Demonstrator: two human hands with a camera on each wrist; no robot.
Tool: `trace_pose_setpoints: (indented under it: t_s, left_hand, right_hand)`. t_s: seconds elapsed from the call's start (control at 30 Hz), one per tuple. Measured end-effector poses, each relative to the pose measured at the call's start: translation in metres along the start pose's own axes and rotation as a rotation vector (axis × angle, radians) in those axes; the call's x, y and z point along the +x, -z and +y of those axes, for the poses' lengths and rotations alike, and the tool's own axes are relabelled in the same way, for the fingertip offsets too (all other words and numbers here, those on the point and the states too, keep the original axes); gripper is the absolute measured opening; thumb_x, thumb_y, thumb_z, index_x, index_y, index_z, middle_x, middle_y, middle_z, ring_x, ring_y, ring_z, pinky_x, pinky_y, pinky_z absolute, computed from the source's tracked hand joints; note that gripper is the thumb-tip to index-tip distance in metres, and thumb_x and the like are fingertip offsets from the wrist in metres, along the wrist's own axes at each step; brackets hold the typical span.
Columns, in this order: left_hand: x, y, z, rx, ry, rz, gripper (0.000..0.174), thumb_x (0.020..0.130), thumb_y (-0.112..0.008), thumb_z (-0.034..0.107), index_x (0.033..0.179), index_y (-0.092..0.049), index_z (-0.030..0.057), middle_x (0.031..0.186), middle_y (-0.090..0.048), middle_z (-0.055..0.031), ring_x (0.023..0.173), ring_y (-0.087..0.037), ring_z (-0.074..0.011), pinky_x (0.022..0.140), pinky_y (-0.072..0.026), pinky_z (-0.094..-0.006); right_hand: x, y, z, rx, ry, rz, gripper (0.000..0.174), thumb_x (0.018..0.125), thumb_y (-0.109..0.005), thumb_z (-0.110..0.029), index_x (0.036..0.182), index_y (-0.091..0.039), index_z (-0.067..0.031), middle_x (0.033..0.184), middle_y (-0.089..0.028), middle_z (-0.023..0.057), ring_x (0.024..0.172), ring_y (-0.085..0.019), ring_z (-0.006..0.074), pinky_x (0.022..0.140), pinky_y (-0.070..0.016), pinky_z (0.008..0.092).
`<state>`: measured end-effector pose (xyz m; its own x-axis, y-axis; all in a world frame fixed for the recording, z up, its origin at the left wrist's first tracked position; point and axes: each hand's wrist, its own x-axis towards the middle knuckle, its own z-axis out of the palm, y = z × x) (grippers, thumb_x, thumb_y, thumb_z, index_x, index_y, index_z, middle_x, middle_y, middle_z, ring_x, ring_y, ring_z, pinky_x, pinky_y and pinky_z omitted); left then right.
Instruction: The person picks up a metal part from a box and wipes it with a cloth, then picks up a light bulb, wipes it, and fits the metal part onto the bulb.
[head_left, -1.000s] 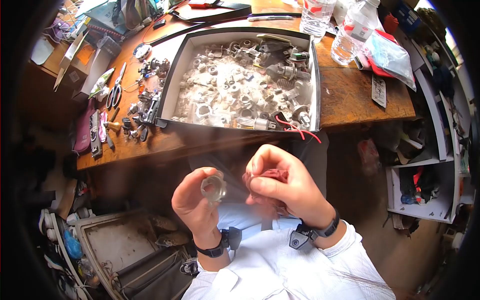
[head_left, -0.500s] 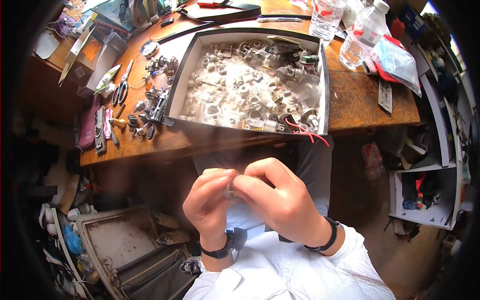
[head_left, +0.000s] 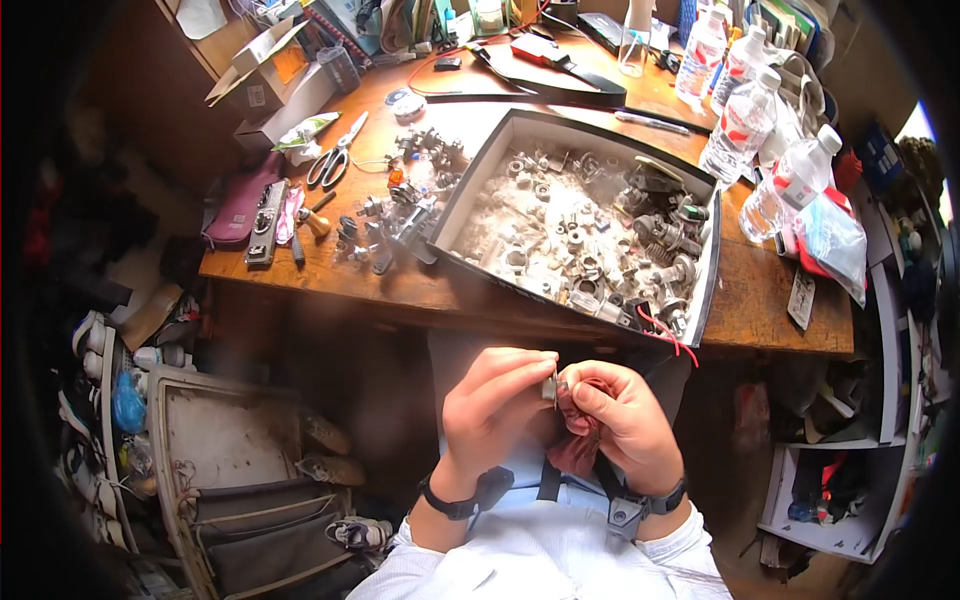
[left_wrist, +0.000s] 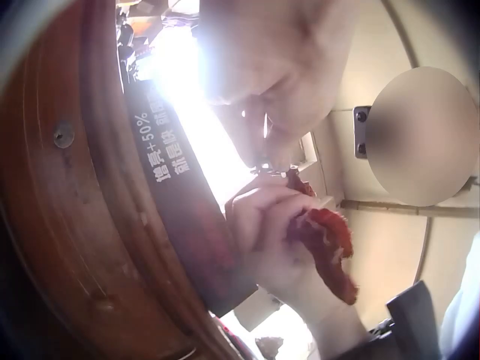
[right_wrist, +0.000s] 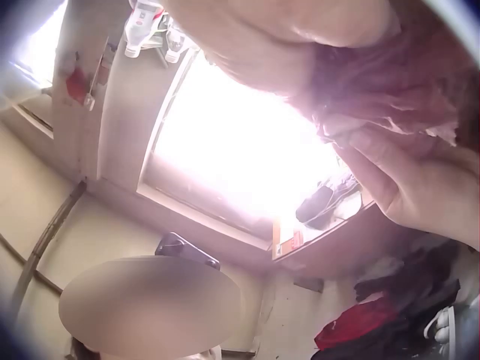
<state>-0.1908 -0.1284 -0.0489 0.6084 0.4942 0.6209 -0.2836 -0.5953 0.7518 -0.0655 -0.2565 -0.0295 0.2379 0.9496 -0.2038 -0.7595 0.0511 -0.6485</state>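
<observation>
In the head view the left hand (head_left: 492,412) pinches a small round, clear or metallic piece (head_left: 549,388) between thumb and fingers. Right beside it the right hand (head_left: 632,420) grips a crumpled dark red cloth (head_left: 577,452), whose upper end meets the piece. Both hands are over the lap, below the table's front edge. The left wrist view shows the cloth (left_wrist: 330,247) hanging out of the right hand (left_wrist: 262,217). Folds of cloth (right_wrist: 382,90) fill the top right of the right wrist view, where fingertips touch; the piece is not clear there.
A shallow black-edged box (head_left: 480,262) of dusty small parts sits on the wooden table (head_left: 330,270). Loose metal parts (head_left: 400,215), scissors (head_left: 335,163) and a purple pouch (head_left: 245,205) lie left of it. Several plastic bottles (head_left: 745,125) stand at right. Red wires (head_left: 668,335) overhang the box's front corner.
The head view has turned, so table and box appear lower and further right. The hands, apart at first, came together; the left hand's piece is now edge-on, against the cloth.
</observation>
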Motion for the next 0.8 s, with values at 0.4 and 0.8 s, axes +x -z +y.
trace_pose_setpoints:
  t_s: [0.4, 0.8]
  left_hand:
    - [0.027, 0.076, -0.059, 0.375, 0.267, 0.421, 0.034, 0.082, -0.065, -0.008, 0.116, -0.064, 0.0010, 0.108, -0.060, -0.0070, 0.090, -0.061, -0.0128, 0.079, -0.0507, -0.0253]
    - [0.034, 0.177, -0.138, 0.858, 0.456, 0.479, 0.045, 0.079, -0.067, -0.005, 0.122, -0.058, 0.0018, 0.108, -0.060, -0.0124, 0.090, -0.065, -0.0213, 0.078, -0.0541, -0.0319]
  right_hand:
    - [-0.015, -0.001, -0.003, -0.213, 0.278, 0.268, 0.009, 0.093, -0.062, -0.008, 0.099, -0.060, -0.0015, 0.076, -0.060, 0.0009, 0.062, -0.052, 0.0040, 0.056, -0.0438, 0.0185]
    - [-0.022, -0.008, -0.007, -0.287, 0.196, 0.216, 0.005, 0.094, -0.059, -0.002, 0.098, -0.059, -0.0018, 0.076, -0.061, 0.0024, 0.055, -0.048, 0.0024, 0.046, -0.0383, 0.0188]
